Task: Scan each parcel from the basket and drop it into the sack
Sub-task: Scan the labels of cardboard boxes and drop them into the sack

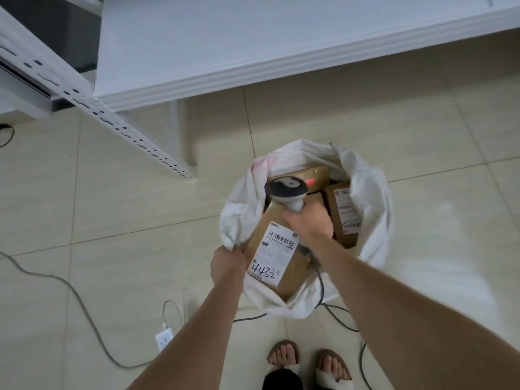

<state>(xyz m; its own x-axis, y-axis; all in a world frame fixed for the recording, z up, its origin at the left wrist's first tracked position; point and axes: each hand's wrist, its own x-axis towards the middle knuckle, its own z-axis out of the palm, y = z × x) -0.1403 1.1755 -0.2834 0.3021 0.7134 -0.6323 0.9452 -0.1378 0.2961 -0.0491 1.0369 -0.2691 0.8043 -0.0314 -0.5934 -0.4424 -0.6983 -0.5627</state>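
Head view: The labelled parcel (277, 257), brown cardboard with "4432" handwritten on its white label, lies tilted in the mouth of the white sack (371, 198). It sits directly under your right grip (309, 220) and just beside your left grip (226, 264), and its near corner rests over the sack's near rim.

Both your bare forearms reach forward and down from the bottom of the frame. The left goes to the sack's near-left rim, the right over the parcel's far end.

Your left grip is closed round a fold of the sack's cloth. Your right grip is wrapped round the handle of the scanner (285, 188), whose dark head points away from you over the sack. You cannot tell whether those fingers also touch the parcel.

A second parcel (344, 218) and a third parcel (312, 173) lie deeper in the sack. The scanner's cable (321, 285) trails over the near rim to the tiled floor (140, 206), where your sandalled feet (284, 354) stand. A white table (253, 38) fills the top.
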